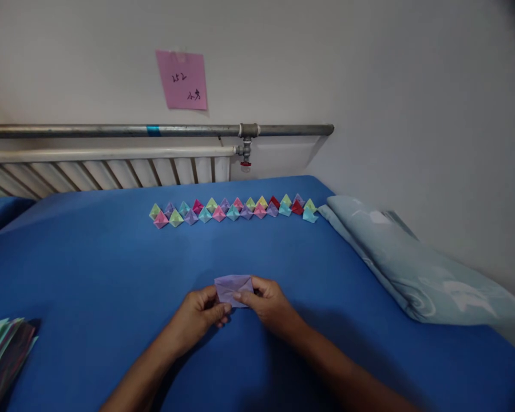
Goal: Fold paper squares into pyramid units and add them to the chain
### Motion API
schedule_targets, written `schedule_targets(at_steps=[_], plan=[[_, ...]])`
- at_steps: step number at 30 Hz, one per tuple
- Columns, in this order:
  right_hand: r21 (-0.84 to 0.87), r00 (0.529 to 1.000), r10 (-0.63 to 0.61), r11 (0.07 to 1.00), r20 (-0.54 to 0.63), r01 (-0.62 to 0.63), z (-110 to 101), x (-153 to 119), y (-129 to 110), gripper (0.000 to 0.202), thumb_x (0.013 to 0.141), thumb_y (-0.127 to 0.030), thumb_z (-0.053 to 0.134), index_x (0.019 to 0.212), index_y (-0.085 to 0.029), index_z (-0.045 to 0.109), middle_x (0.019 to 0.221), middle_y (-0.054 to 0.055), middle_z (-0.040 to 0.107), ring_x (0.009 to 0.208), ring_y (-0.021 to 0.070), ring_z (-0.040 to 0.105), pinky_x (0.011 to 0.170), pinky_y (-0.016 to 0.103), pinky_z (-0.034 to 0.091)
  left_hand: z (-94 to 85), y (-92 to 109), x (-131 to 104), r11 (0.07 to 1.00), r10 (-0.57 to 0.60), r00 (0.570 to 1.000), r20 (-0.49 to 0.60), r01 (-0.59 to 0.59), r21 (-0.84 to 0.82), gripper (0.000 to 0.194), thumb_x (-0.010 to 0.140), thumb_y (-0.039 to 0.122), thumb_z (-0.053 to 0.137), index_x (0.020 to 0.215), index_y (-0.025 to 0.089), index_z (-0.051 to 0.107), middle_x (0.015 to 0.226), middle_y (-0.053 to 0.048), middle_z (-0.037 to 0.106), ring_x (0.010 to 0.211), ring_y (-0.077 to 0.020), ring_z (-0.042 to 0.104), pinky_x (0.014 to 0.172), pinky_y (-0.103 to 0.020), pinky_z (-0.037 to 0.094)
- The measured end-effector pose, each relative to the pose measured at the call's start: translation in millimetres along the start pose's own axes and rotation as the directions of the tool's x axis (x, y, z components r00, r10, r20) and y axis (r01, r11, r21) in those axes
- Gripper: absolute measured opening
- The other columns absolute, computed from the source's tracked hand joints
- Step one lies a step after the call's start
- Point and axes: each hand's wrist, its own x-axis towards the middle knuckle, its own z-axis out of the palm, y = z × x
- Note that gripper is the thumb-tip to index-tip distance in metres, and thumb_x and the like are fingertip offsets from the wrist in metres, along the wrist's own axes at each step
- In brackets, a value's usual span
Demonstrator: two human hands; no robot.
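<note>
A small purple paper (pixel 234 286) with crease lines is held up between both hands, above the blue sheet (pixel 111 274). My left hand (pixel 201 313) pinches its lower left corner between thumb and fingers. On the other side, my right hand (pixel 268 300) grips the right edge, its thumb lying across the front near the middle. Beyond the hands, several folded paper pieces (pixel 218 213) in pink, green, purple, blue and red lie in two staggered rows.
A stack of coloured paper (pixel 8 355) lies at the lower left. A folded light-green blanket (pixel 412 263) is at the right. Behind are a radiator (pixel 111 174), a metal pipe (pixel 197 131) with a valve, and a pink note (pixel 182 80) on the wall.
</note>
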Motion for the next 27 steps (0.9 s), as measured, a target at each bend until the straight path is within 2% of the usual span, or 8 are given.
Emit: schedule_targets(at_steps=[4, 8, 11, 13, 16, 20, 23, 27], plan=[[0.034, 0.998, 0.055, 0.998, 0.028, -0.056, -2, 3, 3, 0.019, 0.068, -0.036, 0.065, 0.072, -0.018, 0.063, 0.070, -0.001, 0.060, 0.065, 0.0126, 0.051, 0.065, 0.027, 0.042, -0.7, 1, -1, 0.999, -0.005, 1.000, 0.018, 0.005, 0.050, 0.032, 0.071, 0.043, 0.067, 0.086, 0.016, 0.062, 0.063, 0.002, 0.058, 0.057, -0.0107, 0.052, 0.059, -0.026, 0.043], [0.014, 0.999, 0.046, 0.999, 0.009, -0.047, -1, 6, 5, 0.020, 0.071, -0.036, 0.063, 0.078, -0.018, 0.065, 0.070, -0.002, 0.059, 0.064, 0.0119, 0.051, 0.064, 0.026, 0.042, -0.6, 1, -2, 0.984, -0.012, 0.998, -0.063, 0.023, 0.179, 0.027, 0.073, 0.044, 0.062, 0.071, 0.018, 0.054, 0.059, 0.003, 0.054, 0.052, -0.0104, 0.049, 0.054, -0.025, 0.040], [-0.142, 0.994, -0.078, 0.988, -0.078, 0.067, -1, 7, 7, 0.018, 0.075, -0.036, 0.061, 0.071, -0.018, 0.062, 0.066, -0.002, 0.055, 0.062, 0.0120, 0.049, 0.061, 0.025, 0.040, -0.8, 0, -1, 0.957, 0.009, 0.987, -0.163, 0.038, 0.287, 0.025, 0.074, 0.042, 0.057, 0.066, 0.019, 0.049, 0.056, 0.004, 0.050, 0.051, -0.0107, 0.046, 0.050, -0.023, 0.036], [-0.311, 0.965, -0.235, 0.932, -0.116, 0.189, -2, 9, 9, 0.020, 0.080, -0.034, 0.059, 0.067, -0.019, 0.060, 0.066, -0.001, 0.054, 0.063, 0.0129, 0.049, 0.061, 0.026, 0.040, -2.0, -1, 1, 0.933, 0.059, 0.974, -0.217, 0.023, 0.358, 0.022, 0.074, 0.039, 0.055, 0.066, 0.020, 0.051, 0.055, 0.004, 0.049, 0.052, -0.0110, 0.044, 0.051, -0.023, 0.035], [-0.559, 0.852, -0.521, 0.722, -0.052, 0.407, -6, 13, 11, 0.016, 0.087, -0.025, 0.052, 0.077, -0.019, 0.063, 0.075, 0.003, 0.062, 0.072, 0.0159, 0.055, 0.069, 0.029, 0.041, -5.1, -3, 2, 0.902, 0.120, 0.954, -0.275, 0.011, 0.431, 0.020, 0.075, 0.039, 0.053, 0.068, 0.019, 0.055, 0.055, 0.004, 0.050, 0.052, -0.0113, 0.043, 0.052, -0.024, 0.033], [-0.800, 0.663, -0.723, 0.273, 0.196, 0.535, -11, 18, 11, 0.018, 0.089, -0.015, 0.047, 0.090, -0.017, 0.065, 0.087, 0.007, 0.067, 0.078, 0.0183, 0.055, 0.074, 0.033, 0.037, -7.2, -3, 3, 0.891, 0.126, 0.931, -0.341, 0.045, 0.451, 0.021, 0.076, 0.039, 0.051, 0.069, 0.020, 0.056, 0.055, 0.004, 0.051, 0.051, -0.0119, 0.044, 0.051, -0.025, 0.033], [-0.853, 0.614, -0.705, 0.025, 0.355, 0.521, -8, 17, 13, 0.020, 0.091, -0.014, 0.046, 0.084, -0.017, 0.065, 0.078, 0.005, 0.066, 0.070, 0.0167, 0.050, 0.071, 0.033, 0.032, -7.3, 1, 2, 0.859, 0.173, 0.907, -0.383, 0.051, 0.509, 0.019, 0.078, 0.034, 0.049, 0.066, 0.020, 0.053, 0.055, 0.004, 0.052, 0.051, -0.0117, 0.046, 0.053, -0.025, 0.034], [-0.834, 0.608, -0.641, -0.096, 0.469, 0.543, -1, 7, 19, 0.024, 0.093, -0.014, 0.046, 0.077, -0.018, 0.063, 0.071, 0.001, 0.061, 0.068, 0.0146, 0.045, 0.074, 0.033, 0.029, -13.2, 9, -4, 0.758, 0.236, 0.882, -0.408, 0.096, 0.645, 0.012, 0.079, 0.024, 0.050, 0.073, 0.020, 0.059, 0.065, 0.001, 0.061, 0.060, -0.0133, 0.054, 0.061, -0.026, 0.039]])
